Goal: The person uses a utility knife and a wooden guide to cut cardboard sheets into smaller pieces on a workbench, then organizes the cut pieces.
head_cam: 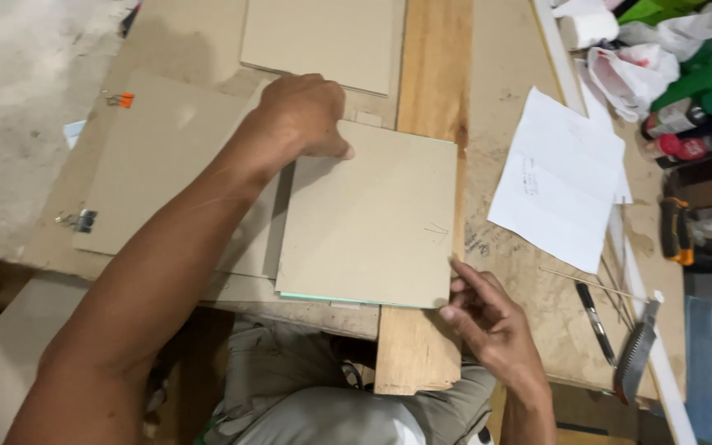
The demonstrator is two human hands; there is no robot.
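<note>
Pressing down near the far left corner of a square grey-brown cardboard sheet (368, 218), the left hand (302, 115) is curled, knuckles up, with the thumb tip flat on the board; it pins the sheet and grips nothing. That sheet lies on top of a thin stack with a pale green edge showing along its near side, and the stack rests across a bare wooden plank (434, 82) that runs away from the person. The right hand (488, 317) sits at the sheet's near right corner, fingers half bent, the forefinger touching the corner edge; it closes around nothing.

Left of the sheet lies a larger grey cardboard panel (162, 156) with an orange binder clip (121, 100) at its far edge and a dark clip (84, 220) nearer. Beyond the sheet is another cardboard piece (323, 37). Right of the sheet are a white folded paper (558, 177), a black pen (595, 317), a thin wooden stick (591, 284) and a short saw blade (636, 354).

The likely trouble, as I judge it, is slippage: only one corner is weighted, so a nudge from the forefinger could swing the top sheet out of line with the layers below. The stack also overhangs the bench edge toward the person, so uneven pressure there could tip it.
</note>
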